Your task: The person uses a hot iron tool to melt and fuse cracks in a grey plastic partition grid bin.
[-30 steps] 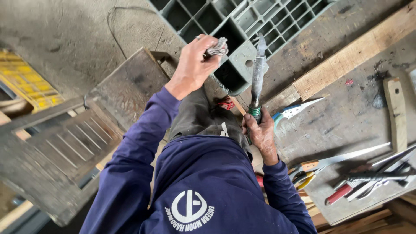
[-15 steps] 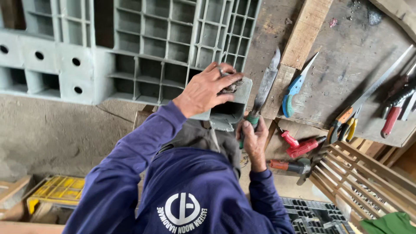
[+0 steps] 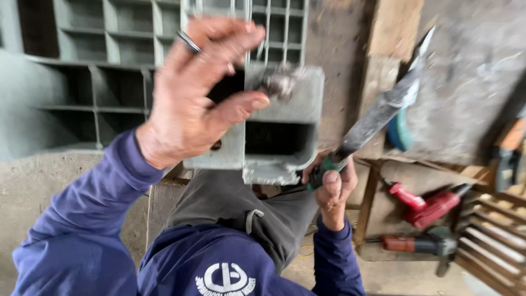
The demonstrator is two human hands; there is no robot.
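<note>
My left hand [image 3: 200,87], with a ring on one finger, pinches a small grey crumpled lump [image 3: 278,83] against the top edge of a grey plastic crate [image 3: 285,118] that rests on my lap. My right hand [image 3: 333,186] grips the green handle of a long flat knife [image 3: 383,112], whose worn blade points up and to the right, beside the crate's right wall. The view is blurred, so what the lump is made of stays unclear.
A larger grey gridded crate [image 3: 93,71] fills the upper left. Red-handled power tools [image 3: 427,205] lie on a dusty workbench [image 3: 471,82] at right, with a blue-handled tool [image 3: 400,131] behind the blade. Wooden slats [image 3: 493,246] stand at lower right.
The camera has come much closer to the crate and hands. My left hand has stayed on the crate's top edge; the knife blade has tilted further to the right.
</note>
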